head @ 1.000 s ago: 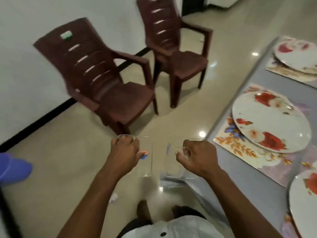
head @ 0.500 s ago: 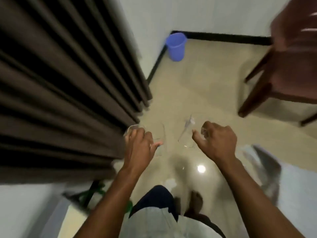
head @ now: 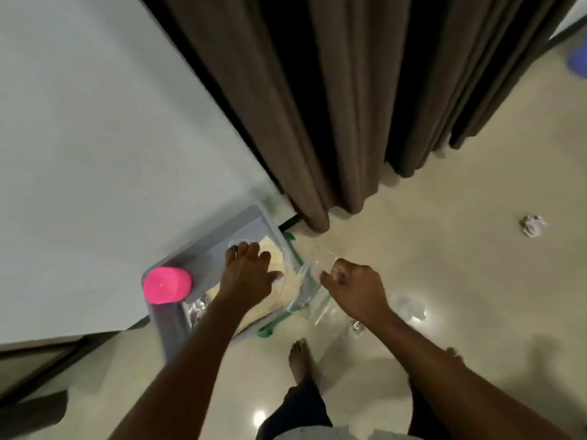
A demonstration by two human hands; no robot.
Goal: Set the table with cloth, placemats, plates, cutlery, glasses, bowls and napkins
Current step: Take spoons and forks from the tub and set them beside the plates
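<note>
My left hand (head: pixel 249 274) grips a clear glass (head: pixel 234 243) from above; only a faint bit of its rim shows past my fingers. It hovers over an open grey storage box (head: pixel 222 239) with green latches that stands on the floor against the wall. My right hand (head: pixel 355 289) grips a second clear glass (head: pixel 313 300) by its rim, tilted, just right of the box's edge. The set table is out of view.
A pink cup (head: pixel 166 284) stands upside down on the box's near-left corner. A brown curtain (head: pixel 349 106) hangs behind the box, next to a white wall (head: pixel 95 122). Crumpled paper (head: pixel 533 225) and clear plastic (head: pixel 409 308) lie on the beige floor. My bare feet stand below.
My view has swung from the table and chairs, past the curtain, down to the grey box. Both hands have kept their glasses and now hang over and beside the box.
</note>
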